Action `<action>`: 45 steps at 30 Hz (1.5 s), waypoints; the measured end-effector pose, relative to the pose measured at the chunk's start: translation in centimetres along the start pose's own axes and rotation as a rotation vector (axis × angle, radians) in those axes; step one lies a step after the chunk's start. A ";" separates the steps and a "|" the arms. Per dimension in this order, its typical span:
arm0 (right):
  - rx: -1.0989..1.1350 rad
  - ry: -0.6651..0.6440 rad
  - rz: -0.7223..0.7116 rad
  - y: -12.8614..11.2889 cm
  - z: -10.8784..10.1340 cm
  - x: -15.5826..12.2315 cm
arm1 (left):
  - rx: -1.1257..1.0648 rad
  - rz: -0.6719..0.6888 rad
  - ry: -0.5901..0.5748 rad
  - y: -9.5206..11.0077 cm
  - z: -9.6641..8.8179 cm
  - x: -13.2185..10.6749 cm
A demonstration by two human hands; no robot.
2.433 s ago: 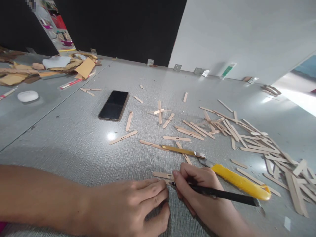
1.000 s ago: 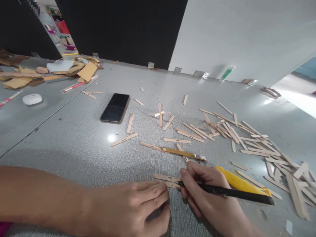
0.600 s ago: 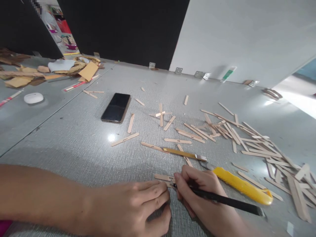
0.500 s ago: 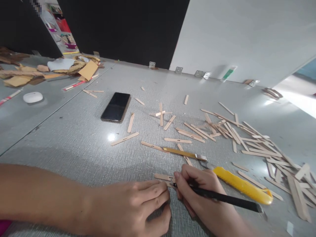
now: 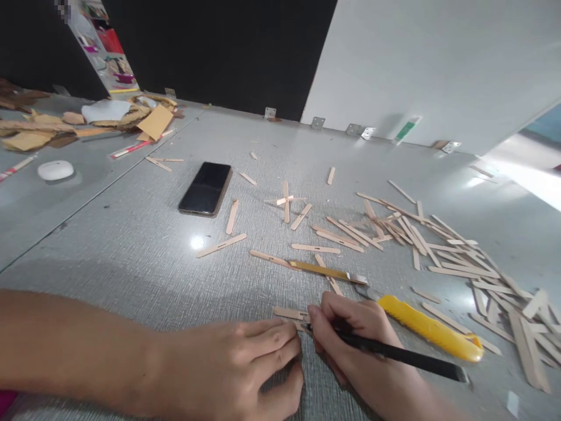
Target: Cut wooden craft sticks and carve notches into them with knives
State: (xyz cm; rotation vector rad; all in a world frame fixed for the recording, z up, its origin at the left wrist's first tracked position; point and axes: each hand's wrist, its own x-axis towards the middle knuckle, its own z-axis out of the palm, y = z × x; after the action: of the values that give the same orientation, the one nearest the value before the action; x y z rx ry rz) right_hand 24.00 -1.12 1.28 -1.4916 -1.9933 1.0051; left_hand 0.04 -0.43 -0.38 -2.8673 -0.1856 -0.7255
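We have drawn the black pen (image 5: 397, 351), gripped in our right hand (image 5: 350, 320), back left along the nearer wooden stick (image 5: 299, 325), which our left hand (image 5: 249, 356) pins with close-set fingertips toward the tabletop's (image 5: 153, 263) near edge, so the same piece seems still being worked.
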 end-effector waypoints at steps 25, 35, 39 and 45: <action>0.049 -0.001 0.050 0.4 0.1 -0.1 | -0.002 0.006 -0.001 0.0 0.1 -0.2; -0.010 0.063 -0.043 0.3 0.2 0.3 | -0.011 0.002 0.006 -0.2 0.0 0.1; -0.041 0.054 -0.067 0.3 0.2 0.4 | -0.017 -0.008 0.011 -0.2 0.0 0.2; -0.078 0.055 -0.065 0.4 0.0 0.3 | -0.048 -0.009 -0.044 -0.3 -0.2 0.1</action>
State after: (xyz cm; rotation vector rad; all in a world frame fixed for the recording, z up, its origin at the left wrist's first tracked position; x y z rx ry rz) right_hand 24.15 -0.78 1.02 -1.4686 -2.0495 0.8594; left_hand -0.02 -0.20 -0.08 -2.9313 -0.1897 -0.6780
